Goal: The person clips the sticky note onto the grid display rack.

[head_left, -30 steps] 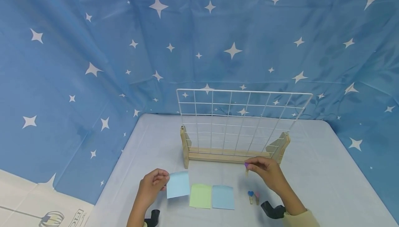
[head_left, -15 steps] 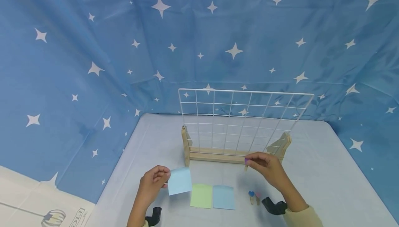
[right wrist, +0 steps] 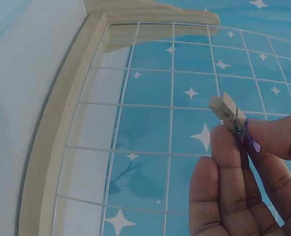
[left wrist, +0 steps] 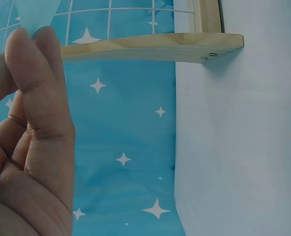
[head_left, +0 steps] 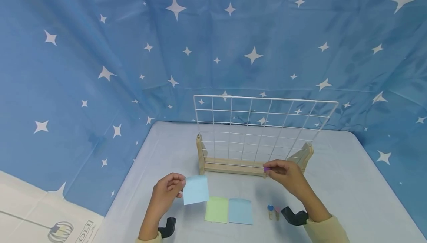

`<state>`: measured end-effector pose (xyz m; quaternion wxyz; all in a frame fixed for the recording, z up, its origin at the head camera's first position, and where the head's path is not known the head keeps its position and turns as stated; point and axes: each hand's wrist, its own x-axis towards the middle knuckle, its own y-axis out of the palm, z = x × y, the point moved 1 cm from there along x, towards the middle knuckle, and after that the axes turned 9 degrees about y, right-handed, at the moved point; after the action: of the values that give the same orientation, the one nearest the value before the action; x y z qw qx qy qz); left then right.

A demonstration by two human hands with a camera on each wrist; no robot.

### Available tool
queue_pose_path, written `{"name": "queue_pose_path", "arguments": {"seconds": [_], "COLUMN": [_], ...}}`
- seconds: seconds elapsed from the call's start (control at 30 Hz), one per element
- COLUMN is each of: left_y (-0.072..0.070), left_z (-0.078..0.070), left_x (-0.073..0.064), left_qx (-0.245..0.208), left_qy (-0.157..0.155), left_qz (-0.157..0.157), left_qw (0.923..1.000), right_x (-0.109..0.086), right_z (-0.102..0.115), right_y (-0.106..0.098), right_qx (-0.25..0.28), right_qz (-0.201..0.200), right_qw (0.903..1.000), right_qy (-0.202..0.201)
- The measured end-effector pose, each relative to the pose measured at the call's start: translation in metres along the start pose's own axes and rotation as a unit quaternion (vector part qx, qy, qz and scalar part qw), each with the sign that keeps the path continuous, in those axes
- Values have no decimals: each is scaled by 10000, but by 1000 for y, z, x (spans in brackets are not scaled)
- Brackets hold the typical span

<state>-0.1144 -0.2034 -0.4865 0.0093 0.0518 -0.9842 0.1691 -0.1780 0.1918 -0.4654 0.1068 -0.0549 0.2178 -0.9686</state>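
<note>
My left hand point(head_left: 166, 190) pinches a light-blue sticky note point(head_left: 196, 190) by its upper left corner, held up over the table. Only a tip of that note shows in the left wrist view, above the thumb and finger. A small wooden clothespin point(right wrist: 229, 112) with a purple decoration sits between the thumb and fingers of my right hand point(head_left: 287, 175). Its wooden tips point away from the fingers in the right wrist view. Both hands are in front of a white wire grid point(head_left: 245, 125) that stands in a wooden base point(head_left: 233, 167).
A green sticky note point(head_left: 216, 209) and a blue sticky note point(head_left: 240, 211) lie side by side on the white table point(head_left: 166, 143). To their right are a blue-heart clothespin point(head_left: 270, 212) and a pink-topped clothespin point(head_left: 277, 213). A star-printed blue curtain point(head_left: 200, 31) hangs behind the table.
My left hand has raised the blue note a little and moved it slightly right, towards the grid. The right hand has risen slightly with the clothespin. The head view has shifted a little.
</note>
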Motion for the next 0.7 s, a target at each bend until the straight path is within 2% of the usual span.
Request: {"name": "queue_pose_path", "arguments": {"seconds": [0.37, 0.7], "left_y": [2, 5], "left_z": [-8, -14], "left_x": [2, 7], "left_qx": [-92, -141], "left_qy": [273, 425], "left_qz": [-40, -22], "left_qw": [9996, 9990], "right_x": [1, 4], "right_z": [2, 8], "right_y": [2, 2], "right_qx": [93, 53], "right_qz": [-28, -173], "right_qw": [9994, 9995], "right_qy": [-322, -245]}}
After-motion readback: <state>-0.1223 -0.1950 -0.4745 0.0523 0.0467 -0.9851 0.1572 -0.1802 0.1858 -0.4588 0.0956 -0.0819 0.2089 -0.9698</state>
